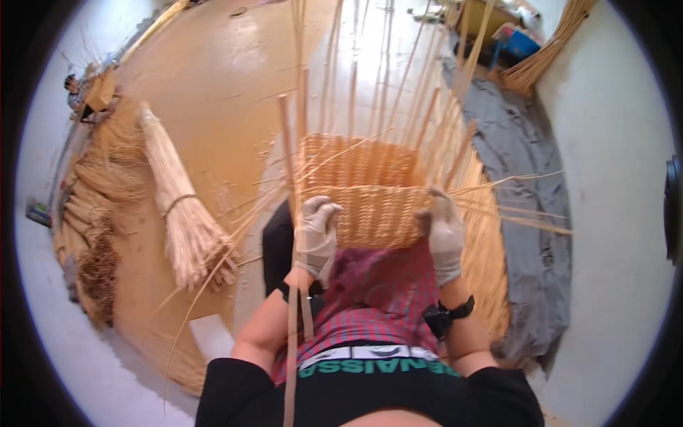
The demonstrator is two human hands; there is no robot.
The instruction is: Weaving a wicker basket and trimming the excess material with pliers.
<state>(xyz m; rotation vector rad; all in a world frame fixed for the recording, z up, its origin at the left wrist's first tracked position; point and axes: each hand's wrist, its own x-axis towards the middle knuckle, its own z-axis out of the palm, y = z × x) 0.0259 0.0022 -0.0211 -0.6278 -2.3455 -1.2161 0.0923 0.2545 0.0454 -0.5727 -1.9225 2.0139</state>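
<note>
A woven straw basket, with tall upright stakes and loose strands sticking out, is held level above my lap, which is covered by a red checked cloth. My left hand, in a pale glove, has its fingers curled on the basket's near left corner, beside long flat strips running down toward me. My right hand, also gloved, grips the near right end of the basket, its thumb against the weave and part of its fingers hidden.
A pale bundle of straw lies at left beside darker heaps. A person is small at far upper left. Long straw and a grey tarp run along the right wall. A blue bin and another bundle are at upper right.
</note>
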